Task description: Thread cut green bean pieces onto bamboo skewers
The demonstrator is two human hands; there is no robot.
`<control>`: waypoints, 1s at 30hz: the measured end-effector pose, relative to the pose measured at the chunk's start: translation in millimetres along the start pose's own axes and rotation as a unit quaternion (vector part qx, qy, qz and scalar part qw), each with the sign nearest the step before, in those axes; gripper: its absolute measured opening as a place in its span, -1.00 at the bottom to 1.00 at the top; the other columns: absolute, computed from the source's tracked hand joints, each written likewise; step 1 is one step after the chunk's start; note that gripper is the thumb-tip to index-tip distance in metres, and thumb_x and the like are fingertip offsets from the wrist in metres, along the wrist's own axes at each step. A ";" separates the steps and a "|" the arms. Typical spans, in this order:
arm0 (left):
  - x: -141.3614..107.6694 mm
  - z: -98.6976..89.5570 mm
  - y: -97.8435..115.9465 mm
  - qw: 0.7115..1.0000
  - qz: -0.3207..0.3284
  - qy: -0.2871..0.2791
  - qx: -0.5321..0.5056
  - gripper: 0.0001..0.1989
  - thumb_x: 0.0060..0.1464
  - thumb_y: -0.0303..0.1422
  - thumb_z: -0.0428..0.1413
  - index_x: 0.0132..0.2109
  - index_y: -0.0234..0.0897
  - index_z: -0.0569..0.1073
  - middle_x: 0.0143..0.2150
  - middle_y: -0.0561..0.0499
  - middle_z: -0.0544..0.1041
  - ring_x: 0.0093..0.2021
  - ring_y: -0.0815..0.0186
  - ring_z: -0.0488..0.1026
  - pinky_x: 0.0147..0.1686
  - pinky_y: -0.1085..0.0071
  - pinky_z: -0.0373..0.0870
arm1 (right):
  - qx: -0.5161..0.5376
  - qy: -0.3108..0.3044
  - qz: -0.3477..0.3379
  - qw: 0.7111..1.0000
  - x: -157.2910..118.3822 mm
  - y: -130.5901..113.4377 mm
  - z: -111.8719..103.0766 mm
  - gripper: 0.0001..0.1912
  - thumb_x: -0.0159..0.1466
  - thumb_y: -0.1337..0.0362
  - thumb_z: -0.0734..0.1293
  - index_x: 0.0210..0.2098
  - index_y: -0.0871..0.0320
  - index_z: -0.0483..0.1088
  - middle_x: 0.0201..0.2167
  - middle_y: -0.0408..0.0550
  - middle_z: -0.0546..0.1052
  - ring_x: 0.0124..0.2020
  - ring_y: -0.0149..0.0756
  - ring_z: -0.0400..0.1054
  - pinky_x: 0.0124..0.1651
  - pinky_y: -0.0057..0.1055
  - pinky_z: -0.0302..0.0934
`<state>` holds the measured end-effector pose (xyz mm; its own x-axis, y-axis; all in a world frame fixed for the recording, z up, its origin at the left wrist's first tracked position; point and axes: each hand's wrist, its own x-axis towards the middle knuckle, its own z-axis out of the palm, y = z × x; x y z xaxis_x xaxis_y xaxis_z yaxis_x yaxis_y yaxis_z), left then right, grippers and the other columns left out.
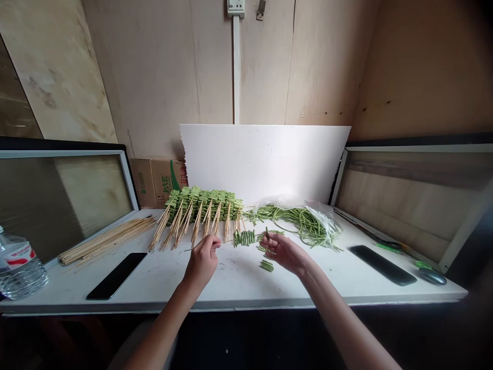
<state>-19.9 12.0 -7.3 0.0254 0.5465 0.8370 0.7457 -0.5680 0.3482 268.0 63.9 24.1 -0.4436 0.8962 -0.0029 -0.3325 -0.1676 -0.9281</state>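
My left hand (205, 258) is closed round a bamboo skewer, which points to the right. Several short pieces of green bean (244, 238) are threaded side by side on that skewer, between my two hands. My right hand (284, 251) pinches a single cut bean piece (267, 234), held upright just right of the skewer's tip end. Below my right fingers a small bunch of cut bean pieces (266, 265) lies on the white table (231, 288). More cut pieces are partly hidden behind that hand.
Finished bean skewers (204, 205) are stacked at the back, sticks toward me. Bare skewers (108, 239) lie left, long beans (296, 221) with a plastic bag (323, 218) back right. Phones (117, 276) (383, 264), a water bottle (22, 264) and a mouse (432, 275) rest near the sides.
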 end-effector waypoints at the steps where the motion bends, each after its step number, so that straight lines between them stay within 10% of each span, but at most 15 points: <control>1: -0.4 0.3 0.0 1.000 0.000 -0.002 -0.001 -0.74 0.18 -0.64 -0.06 -0.20 -0.19 0.40 -0.28 -0.02 0.57 -0.24 0.25 0.59 -0.26 0.41 0.53 | 0.002 0.002 0.000 1.000 0.3 0.6 0.7 -0.76 0.25 0.12 0.46 -0.17 0.13 0.52 -0.12 0.07 0.64 0.02 -0.12 0.52 -0.10 -0.32 0.41; 30: -4.9 2.4 -0.2 1.000 -0.001 -0.024 0.019 -0.67 0.10 -0.71 -0.09 -0.22 -0.20 0.39 -0.28 0.00 0.58 -0.19 0.23 0.63 -0.30 0.42 0.52 | -0.053 0.045 -0.067 0.995 0.1 9.4 14.2 -0.69 0.21 0.00 0.49 -0.23 0.10 0.63 -0.15 0.07 0.68 0.01 -0.07 0.54 -0.19 -0.36 0.43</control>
<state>-18.6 11.0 -12.4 0.0546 0.5764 0.8153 0.7699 -0.5443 0.3332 253.0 56.6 20.6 -0.3229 0.9417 0.0949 -0.2911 -0.0034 -0.9567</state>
